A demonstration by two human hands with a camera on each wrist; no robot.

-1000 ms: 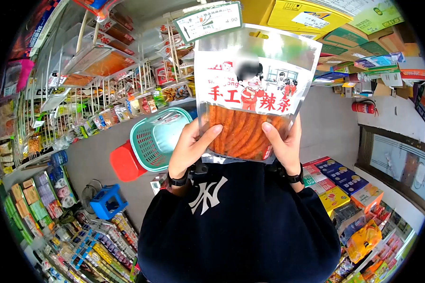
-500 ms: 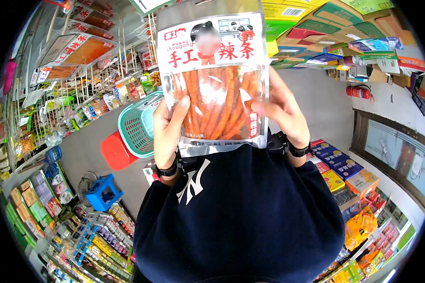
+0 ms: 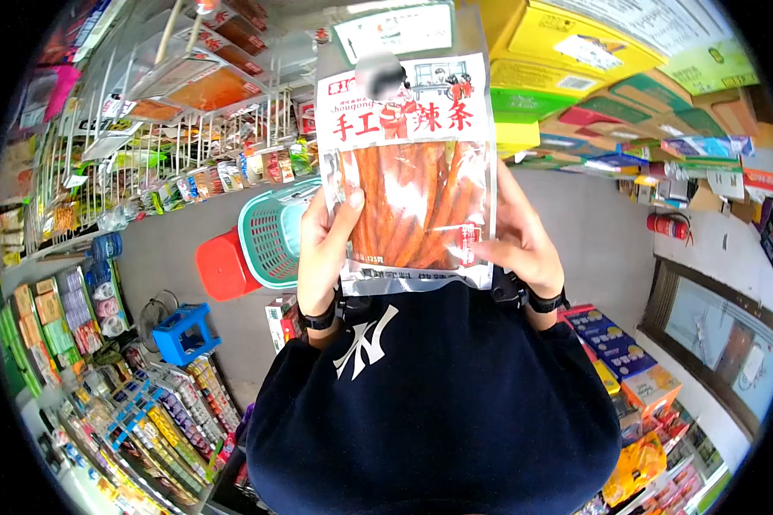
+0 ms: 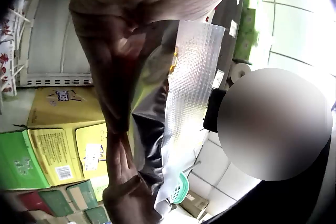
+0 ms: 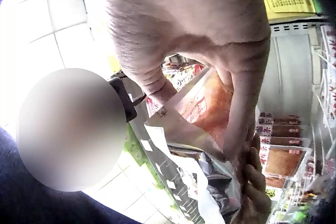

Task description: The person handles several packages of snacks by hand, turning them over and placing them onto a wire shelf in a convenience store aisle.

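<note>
Both hands hold up a flat, clear-windowed snack pouch [image 3: 404,202] with orange-red strips inside and red lettering on white. The left hand [image 3: 322,253] grips its left edge, thumb on the front. At the right edge is the right hand [image 3: 528,245], thumb over the lower right front and fingers behind. In the left wrist view the left hand [image 4: 115,77] lies along the pouch's silver back [image 4: 152,113]. The right wrist view shows the right hand [image 5: 210,29] pinching the pouch [image 5: 210,108] between thumb and fingers.
Racks of hanging snack packets [image 3: 189,81] stand at upper left. A teal basket [image 3: 270,245] and a red bin [image 3: 225,266] are on the floor at left, near a blue stool [image 3: 185,335]. Yellow cartons [image 3: 567,43] are stacked at upper right.
The pouch has shifted left and tilted the other way since the earliest frame, staying in both hands. Since the middle frame it has moved slightly right and down.
</note>
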